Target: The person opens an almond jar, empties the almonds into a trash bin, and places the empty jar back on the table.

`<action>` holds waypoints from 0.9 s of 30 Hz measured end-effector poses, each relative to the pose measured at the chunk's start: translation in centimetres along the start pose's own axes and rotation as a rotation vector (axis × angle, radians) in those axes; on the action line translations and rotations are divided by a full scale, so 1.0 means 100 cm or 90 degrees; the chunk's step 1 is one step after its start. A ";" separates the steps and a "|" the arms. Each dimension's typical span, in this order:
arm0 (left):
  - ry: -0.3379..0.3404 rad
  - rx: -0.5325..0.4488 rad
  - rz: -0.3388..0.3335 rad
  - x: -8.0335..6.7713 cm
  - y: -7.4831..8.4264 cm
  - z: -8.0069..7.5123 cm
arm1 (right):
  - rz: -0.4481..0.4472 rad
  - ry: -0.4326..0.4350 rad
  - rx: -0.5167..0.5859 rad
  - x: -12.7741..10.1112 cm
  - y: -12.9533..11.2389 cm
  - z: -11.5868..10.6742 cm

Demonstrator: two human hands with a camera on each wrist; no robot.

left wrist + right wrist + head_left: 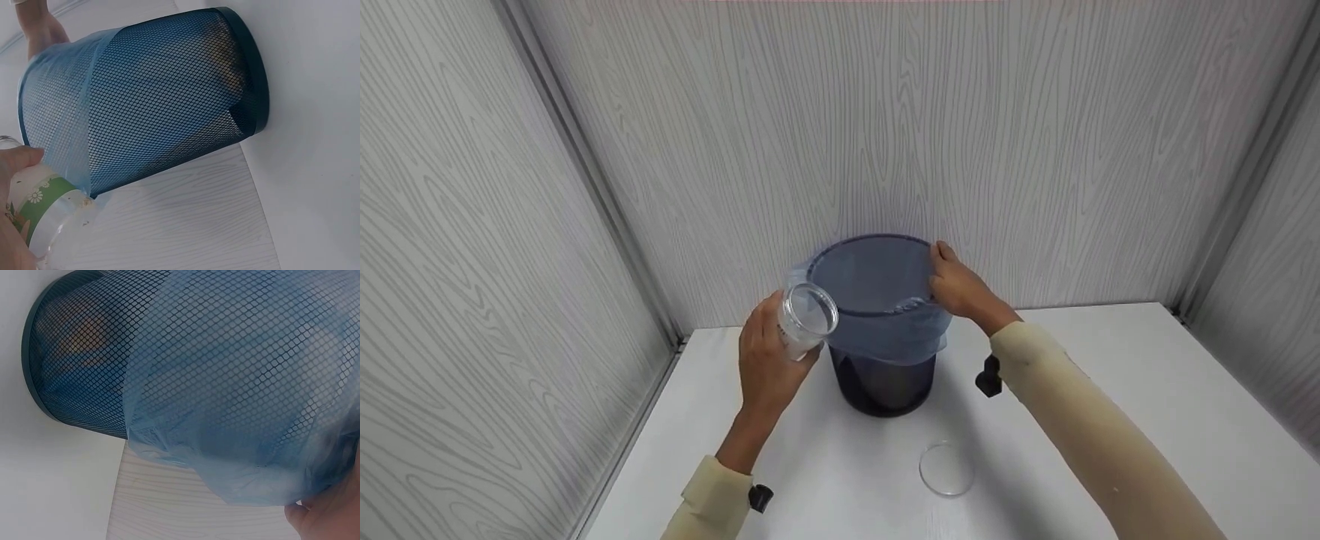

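Observation:
A mesh waste bin (881, 382) stands upright on the table, lined with a thin blue plastic bag (889, 337) folded down over its rim. My left hand (769, 356) grips a clear jar (810, 319) just left of that rim, its open mouth tilted up toward the head camera. The left wrist view shows a green label with white flowers on the jar (42, 205) and small brown specks near one end. At the bin's right side, my right hand (960, 285) holds the rim together with the bag. Through the mesh, something orange-brown (84, 334) shows low in the bin.
A clear round disc (947, 471), like a lid, lies on the white table (1080, 420) in front of the bin. Close behind the bin rises a wood-grain panel (840, 135). Similar panels (472, 247) stand at both sides.

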State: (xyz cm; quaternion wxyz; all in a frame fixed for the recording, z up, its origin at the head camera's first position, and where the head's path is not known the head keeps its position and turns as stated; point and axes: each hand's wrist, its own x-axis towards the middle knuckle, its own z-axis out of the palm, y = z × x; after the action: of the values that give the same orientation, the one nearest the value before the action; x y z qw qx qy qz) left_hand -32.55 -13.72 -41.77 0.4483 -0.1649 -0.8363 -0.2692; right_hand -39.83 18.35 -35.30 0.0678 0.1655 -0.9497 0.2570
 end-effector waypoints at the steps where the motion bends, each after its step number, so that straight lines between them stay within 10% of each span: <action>1: -0.001 -0.003 -0.001 -0.001 0.000 0.000 | 0.000 -0.002 0.001 0.000 0.000 0.000; 27: -0.064 -0.108 -0.067 -0.035 0.011 0.009 | -0.015 0.022 0.049 0.004 0.003 -0.001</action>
State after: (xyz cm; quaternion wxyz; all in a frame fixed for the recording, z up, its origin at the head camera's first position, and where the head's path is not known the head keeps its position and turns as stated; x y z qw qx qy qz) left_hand -30.66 -12.44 -44.82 0.3759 -0.1715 -0.8393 -0.3534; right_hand -40.29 18.54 -35.28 0.0808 0.1744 -0.9358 0.2954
